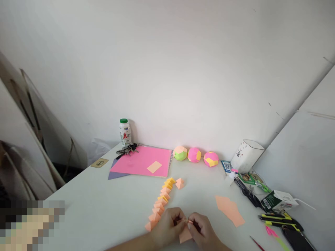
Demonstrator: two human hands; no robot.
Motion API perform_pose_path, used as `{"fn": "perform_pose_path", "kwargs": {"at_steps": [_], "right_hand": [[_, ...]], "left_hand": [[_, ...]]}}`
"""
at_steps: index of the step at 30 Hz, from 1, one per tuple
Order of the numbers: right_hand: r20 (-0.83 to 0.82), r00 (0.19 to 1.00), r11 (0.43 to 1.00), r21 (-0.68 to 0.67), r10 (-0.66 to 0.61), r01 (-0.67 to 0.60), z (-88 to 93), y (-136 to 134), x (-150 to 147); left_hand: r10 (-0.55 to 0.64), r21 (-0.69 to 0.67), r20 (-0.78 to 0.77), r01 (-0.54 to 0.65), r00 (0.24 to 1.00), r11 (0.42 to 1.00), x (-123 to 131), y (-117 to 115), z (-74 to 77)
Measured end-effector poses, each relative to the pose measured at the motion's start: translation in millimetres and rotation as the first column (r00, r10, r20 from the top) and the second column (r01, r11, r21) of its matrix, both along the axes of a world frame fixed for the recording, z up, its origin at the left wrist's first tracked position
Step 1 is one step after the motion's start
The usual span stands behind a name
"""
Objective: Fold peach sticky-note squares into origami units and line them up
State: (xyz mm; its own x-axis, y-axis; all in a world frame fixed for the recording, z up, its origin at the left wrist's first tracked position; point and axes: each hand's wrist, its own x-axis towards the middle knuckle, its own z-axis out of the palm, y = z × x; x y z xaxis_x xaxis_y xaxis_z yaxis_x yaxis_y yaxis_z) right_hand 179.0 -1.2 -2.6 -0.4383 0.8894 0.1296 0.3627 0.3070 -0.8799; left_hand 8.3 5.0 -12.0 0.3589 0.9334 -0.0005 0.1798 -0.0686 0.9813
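Note:
Low in the view, my left hand [169, 225] and my right hand [202, 230] meet over the white table [104, 209]. Both pinch a small orange folded paper piece [185, 235] between their fingertips. Just left of my hands a curved row of folded orange and yellow paper units [161, 202] runs away from me. One more folded orange unit [179, 183] lies at the far end of that row. A stack of flat orange paper sheets [229, 210] lies to the right of my hands.
A pink notebook [142, 161] carrying an orange slip, keys [127, 150] and a small bottle [125, 132] sit at the back. Three paper balls [195, 154] line the wall. A white box [246, 156], scissors [248, 193] and utility knives [280, 219] crowd the right side.

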Motion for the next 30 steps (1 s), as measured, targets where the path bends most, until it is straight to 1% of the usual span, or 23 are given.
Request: {"fn": "perform_pose_path", "kwargs": {"at_steps": [7, 12, 16, 18, 21, 23, 25, 27, 30], "right_hand": [[-0.018, 1.000, 1.000, -0.015, 0.020, -0.020, 6.2, -1.0, -0.2], [-0.041, 0.999, 0.999, -0.041, 0.016, -0.017, 7.5, -1.0, 0.0], [-0.089, 0.996, 0.995, -0.099, 0.017, -0.026, 7.0, -0.4, 1.2], [-0.102, 0.995, 0.992, -0.119, 0.017, -0.029, 7.0, -0.4, 2.0], [-0.093, 0.996, 0.993, -0.113, 0.011, -0.021, 7.4, -0.6, 2.4], [-0.072, 0.997, 0.993, -0.116, 0.010, -0.019, 7.0, -0.6, 2.2], [-0.056, 0.998, 0.994, -0.113, 0.006, -0.012, 5.5, -0.3, 2.2], [-0.058, 0.998, 0.994, -0.113, -0.002, -0.005, 3.7, 0.0, 2.6], [-0.093, 0.996, 0.987, -0.163, -0.017, 0.001, 3.3, -0.2, 3.5]], "left_hand": [[0.004, 0.010, -0.047, -0.003, 0.999, 1.000, -1.4, -0.9, 1.1], [0.005, 0.090, -0.101, 0.004, 0.995, 0.996, -1.4, -0.7, -7.3], [-0.008, 0.098, -0.093, 0.017, 0.996, 0.995, -0.7, 0.2, -11.4], [0.011, 0.098, -0.060, -0.005, 0.998, 0.995, -0.2, 0.0, -9.5], [0.070, 0.078, 0.039, -0.073, 0.997, 0.994, -0.3, -0.8, -3.4], [0.035, 0.035, 0.081, -0.038, 0.996, 0.999, -1.1, -0.8, 0.9], [-0.042, 0.054, 0.034, 0.040, 0.999, 0.998, -2.4, -0.3, 4.3], [-0.054, 0.077, 0.009, 0.053, 0.999, 0.996, -3.8, 0.6, 6.4], [-0.028, 0.044, 0.060, 0.026, 0.998, 0.999, -5.0, 2.2, 7.3]]}}
